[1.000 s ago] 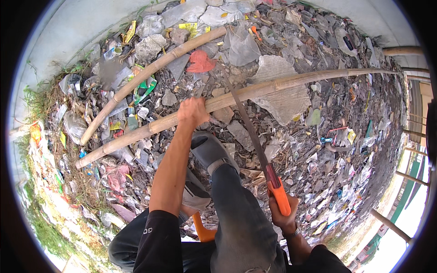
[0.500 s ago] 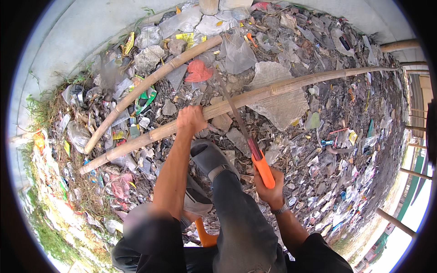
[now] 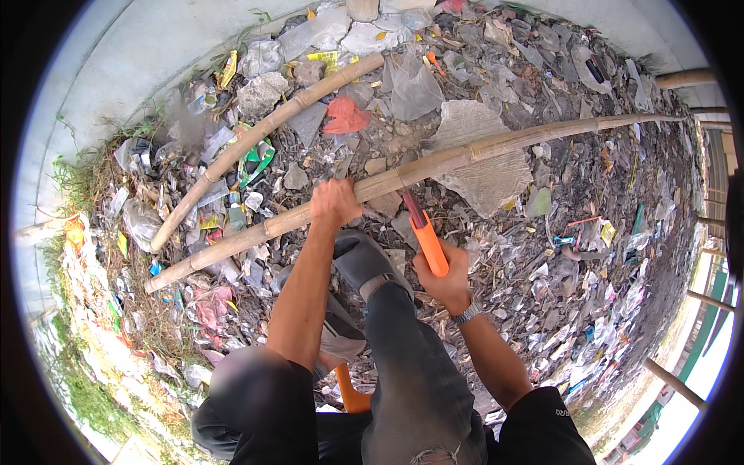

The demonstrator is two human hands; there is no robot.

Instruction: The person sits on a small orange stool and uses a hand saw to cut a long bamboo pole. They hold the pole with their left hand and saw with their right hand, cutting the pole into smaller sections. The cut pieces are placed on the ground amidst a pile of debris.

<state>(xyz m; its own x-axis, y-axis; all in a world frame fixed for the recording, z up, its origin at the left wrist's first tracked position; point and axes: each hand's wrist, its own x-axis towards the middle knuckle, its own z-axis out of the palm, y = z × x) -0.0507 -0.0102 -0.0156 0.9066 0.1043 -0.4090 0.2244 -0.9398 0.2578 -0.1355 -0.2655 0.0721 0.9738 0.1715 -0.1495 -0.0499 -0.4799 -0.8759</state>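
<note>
A long bamboo pole (image 3: pixel 280 223) slants across the rubble in front of me, from the near left to the far right. My left hand (image 3: pixel 335 203) is wrapped round it near its middle. Just right of that grip, a handsaw (image 3: pixel 431 245) with an orange handle meets the pole. My right hand (image 3: pixel 443 273) is closed round that handle. A reddish-brown section joins handle and blade close to the pole's near side; most of the blade cannot be made out now. My grey shoe (image 3: pixel 363 263) is just below the pole, between my hands.
A second bamboo pole (image 3: pixel 256 138) lies farther left. A broken slab (image 3: pixel 492 182) sits under the long pole's right part. Plastic scraps, a red bag piece (image 3: pixel 346 115) and stones cover the ground. A pale wall (image 3: pixel 139 70) curves behind. An orange curved piece (image 3: pixel 353 394) is by my leg.
My right hand has pushed the saw forward and slightly left, so its handle is nearer the pole. The blade, which stretched past the pole before, barely shows. My left hand keeps its grip.
</note>
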